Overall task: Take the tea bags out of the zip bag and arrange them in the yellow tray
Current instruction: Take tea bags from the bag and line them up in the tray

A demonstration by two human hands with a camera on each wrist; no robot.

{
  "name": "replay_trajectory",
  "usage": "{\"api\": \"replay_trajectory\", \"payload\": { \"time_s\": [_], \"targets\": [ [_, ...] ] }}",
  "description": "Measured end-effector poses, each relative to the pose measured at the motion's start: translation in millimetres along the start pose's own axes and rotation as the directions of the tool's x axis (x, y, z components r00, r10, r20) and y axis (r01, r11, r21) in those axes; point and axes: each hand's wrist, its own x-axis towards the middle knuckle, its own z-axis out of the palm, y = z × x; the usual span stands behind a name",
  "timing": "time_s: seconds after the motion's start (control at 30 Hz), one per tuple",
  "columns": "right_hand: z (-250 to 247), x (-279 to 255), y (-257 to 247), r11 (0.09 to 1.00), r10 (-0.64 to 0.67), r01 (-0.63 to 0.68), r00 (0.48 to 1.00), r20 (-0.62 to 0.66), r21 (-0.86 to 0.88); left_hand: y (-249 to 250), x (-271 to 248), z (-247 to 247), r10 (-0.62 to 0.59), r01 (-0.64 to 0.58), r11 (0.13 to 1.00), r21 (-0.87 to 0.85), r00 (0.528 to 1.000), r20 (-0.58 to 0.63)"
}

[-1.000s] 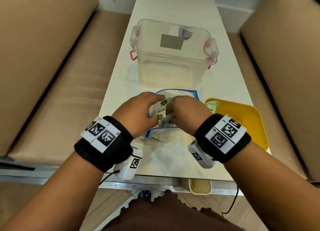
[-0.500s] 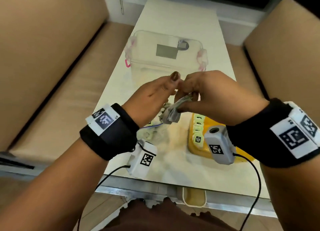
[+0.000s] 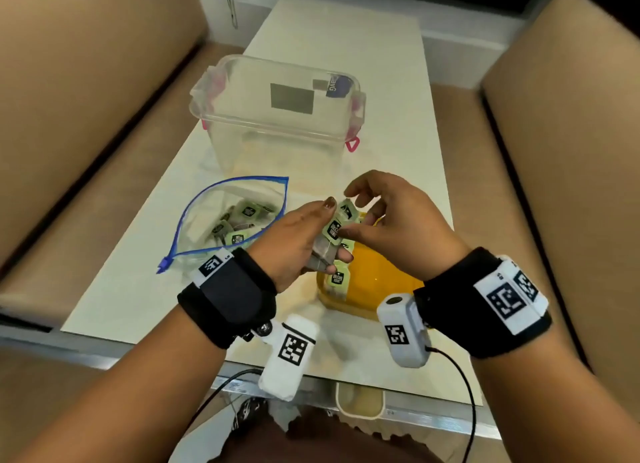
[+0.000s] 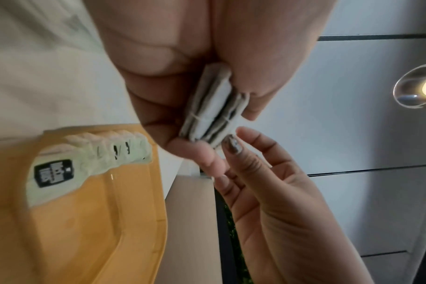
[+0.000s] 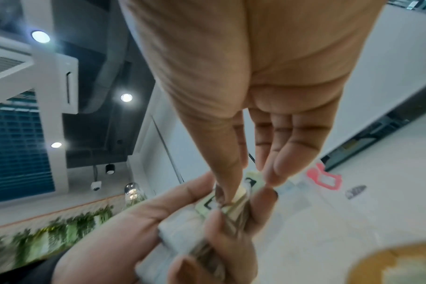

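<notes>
I am looking down at a pale desk [image 3: 391, 91] set between two tan cushioned seats. My left hand [image 3: 298, 240] is raised just above the near-left corner of the yellow tray [image 3: 377, 282] and grips a small stack of tea bags [image 4: 213, 107] edge-on between thumb and curled fingers. I judge the stack is held this way so the bags stay squared up and one can be peeled off at a time. My right hand [image 3: 394, 220] meets it from the right: the thumb and forefinger pinch the green paper tag [image 3: 335, 228] of the front bag, while the other fingers fan out loosely, out of the way. From the right wrist view the thumb tip presses on that tag at the top of the stack.

The tray sits at the near right of the desk. Along its left side a row of tea bags [image 4: 105, 151] already stands upright, tags facing the same way, packed one against the next. I take it the held stack hovers beside that row so each new bag has only a short way to travel.

The zip bag [image 3: 232, 220] lies open to the left of the tray, flat on the desk, with several tea bags left inside. A clear plastic storage box [image 3: 277, 123] stands behind both, apart from them.
</notes>
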Motion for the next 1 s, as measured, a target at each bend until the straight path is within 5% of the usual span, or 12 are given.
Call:
{"api": "replay_trajectory", "payload": {
  "time_s": [0.27, 0.7, 1.0],
  "targets": [
    [11.0, -7.0, 22.7, 0.989, 0.097, -0.095, 0.995, -0.010, 0.112, -17.1, 9.7, 20.9, 0.053, -0.051, 0.998, 0.028, 0.996, -0.066],
    [21.9, -5.3, 20.9, 0.965, 0.138, -0.116, 0.987, -0.077, 0.236, -14.3, 29.7, 3.0, 0.025, -0.024, 0.999, -0.036, 0.999, 0.025],
    [3.7, -4.6, 32.7, 0.960, 0.211, -0.187, 0.972, -0.100, 0.207, -23.3, 41.7, -24.1, 0.186, -0.197, 0.932, 0.303, 0.980, 0.066]
  ]
}}
